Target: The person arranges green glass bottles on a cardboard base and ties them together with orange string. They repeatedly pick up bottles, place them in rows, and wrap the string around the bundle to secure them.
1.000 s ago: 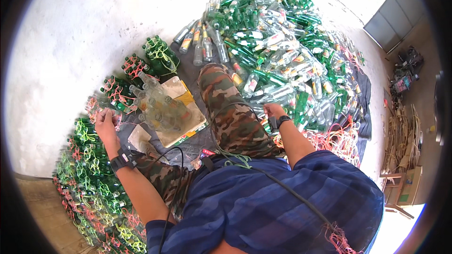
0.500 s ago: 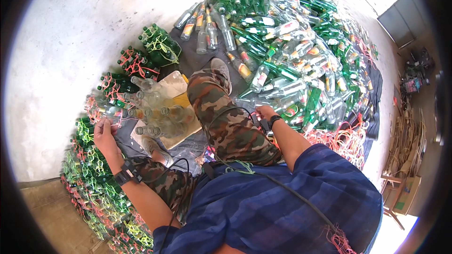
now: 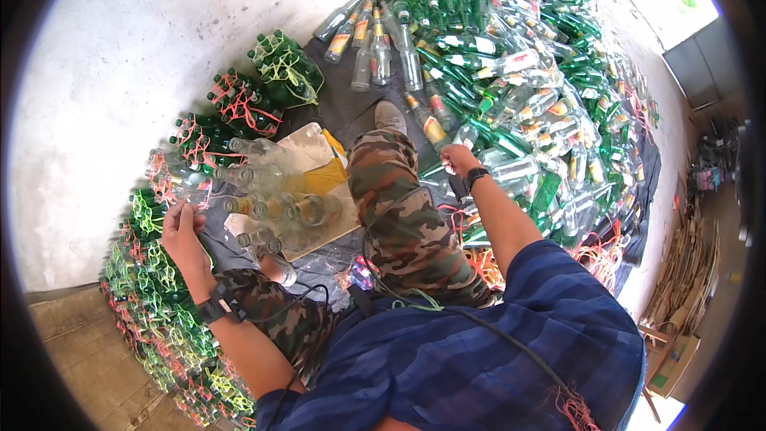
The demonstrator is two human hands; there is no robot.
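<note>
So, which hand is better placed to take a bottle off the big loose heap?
Probably the right hand: it is at the edge of the heap, while the left hand is on the opposite side, beside the tied bottles.

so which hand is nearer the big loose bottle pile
Right. The right hand is at the left edge of the loose bottle pile; the left hand is farther off, beyond the clear bottles.
</note>
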